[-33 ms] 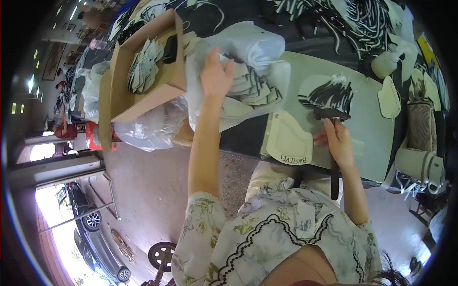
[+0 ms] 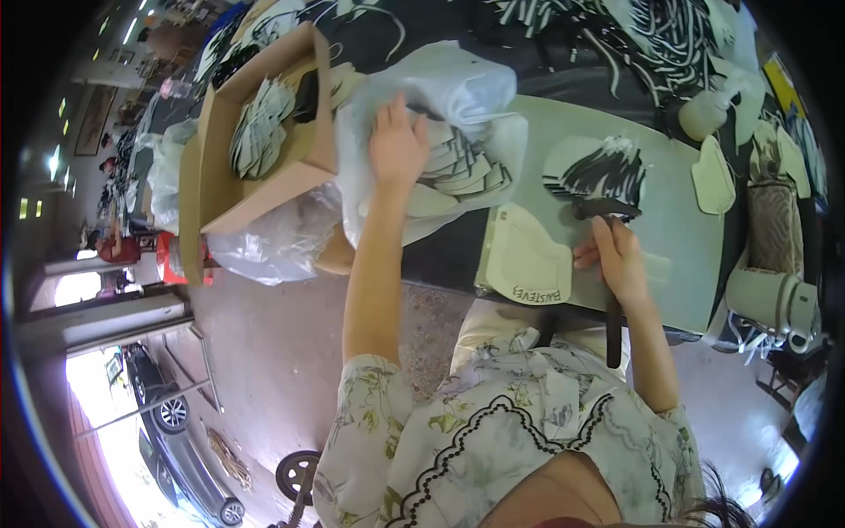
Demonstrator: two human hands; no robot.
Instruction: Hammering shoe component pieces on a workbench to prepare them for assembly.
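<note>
My left hand (image 2: 398,145) lies on a clear plastic bag (image 2: 462,75), its fingers stretched out and somewhat apart. Just right of it, a stack of pale, dark-edged cut pieces (image 2: 475,167) is fanned out in the bag's mouth. A hammer (image 2: 614,330) is in my right hand (image 2: 619,260), gripped near its dark head, with the handle pointing down toward me. Right beyond the hammer head, a fan of black and white strip-like pieces (image 2: 607,176) rests on the grey-green board (image 2: 678,255). A cream template (image 2: 528,255) with a drawn outline lies left of my right hand.
An open cardboard box (image 2: 264,198) with more cut pieces stands at the left, above crumpled clear plastic (image 2: 277,246). At the right are a white bottle (image 2: 704,114), another template (image 2: 713,176) and a pale cylindrical container (image 2: 766,299). Loose strips (image 2: 669,44) heap along the far side.
The whole view has shifted slightly. Both hands keep their places, the left on the plastic bag and the right around the hammer.
</note>
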